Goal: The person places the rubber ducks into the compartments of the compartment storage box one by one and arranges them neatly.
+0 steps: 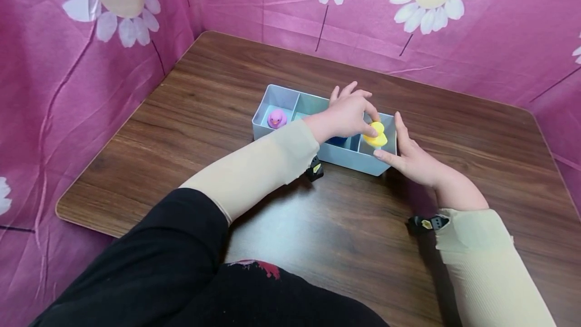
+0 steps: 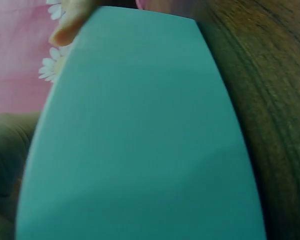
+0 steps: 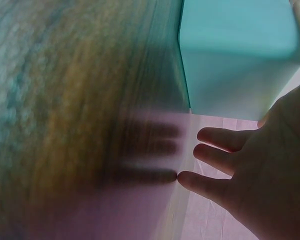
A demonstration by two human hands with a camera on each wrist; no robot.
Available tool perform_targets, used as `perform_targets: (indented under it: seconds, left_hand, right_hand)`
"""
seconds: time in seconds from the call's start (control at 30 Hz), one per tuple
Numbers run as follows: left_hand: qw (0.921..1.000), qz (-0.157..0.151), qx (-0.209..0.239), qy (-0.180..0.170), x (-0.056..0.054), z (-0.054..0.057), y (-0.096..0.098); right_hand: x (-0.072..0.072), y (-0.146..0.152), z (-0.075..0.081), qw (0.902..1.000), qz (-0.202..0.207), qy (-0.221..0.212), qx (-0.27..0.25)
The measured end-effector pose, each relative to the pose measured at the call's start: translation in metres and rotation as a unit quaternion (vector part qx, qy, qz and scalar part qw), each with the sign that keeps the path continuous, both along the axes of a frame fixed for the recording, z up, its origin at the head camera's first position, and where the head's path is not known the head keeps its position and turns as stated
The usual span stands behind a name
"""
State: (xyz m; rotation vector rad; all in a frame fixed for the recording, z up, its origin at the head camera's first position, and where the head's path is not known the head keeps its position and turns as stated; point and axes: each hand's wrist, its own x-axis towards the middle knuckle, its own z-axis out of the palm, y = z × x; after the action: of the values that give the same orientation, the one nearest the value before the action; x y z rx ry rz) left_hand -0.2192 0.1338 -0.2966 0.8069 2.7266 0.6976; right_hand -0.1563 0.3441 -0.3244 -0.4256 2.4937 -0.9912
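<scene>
A light blue divided box [image 1: 354, 159] stands on the wooden table. My left hand [image 1: 347, 112] reaches over it and pinches a yellow rubber duck [image 1: 376, 135] between thumb and forefinger, at the right-end compartment; its other fingers are spread. At the box's right end is my right hand [image 1: 410, 158], thumb at the front rim and forefinger along the end wall. Three straight fingers [image 3: 215, 159] of that hand point past the box in the right wrist view. In the left compartment sits a purple rubber duck [image 1: 277, 118]. Something dark blue [image 1: 338, 141] in the middle compartment is partly hidden by my left hand.
The brown wooden table [image 1: 181, 115] extends around the box on all sides. Pink cloth [image 1: 272, 14] with large white daisies hangs behind and to the left. Black straps with small devices [image 1: 426, 224] are on both wrists, over beige sleeves.
</scene>
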Motion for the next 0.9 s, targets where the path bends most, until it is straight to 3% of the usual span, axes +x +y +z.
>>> perform_targets:
  seconds: [0.37, 0.9]
  left_hand:
    - [0.9987, 0.001, -0.035, 0.037, 0.004, -0.01, 0.009]
    - [0.9945, 0.002, -0.086, 0.059, 0.006, -0.013, 0.016]
  right_hand:
    - [0.0, 0.001, -0.001, 0.9999, -0.006, -0.01, -0.006]
    - [-0.001, 0.001, -0.004, 0.9997, -0.007, -0.002, -0.023]
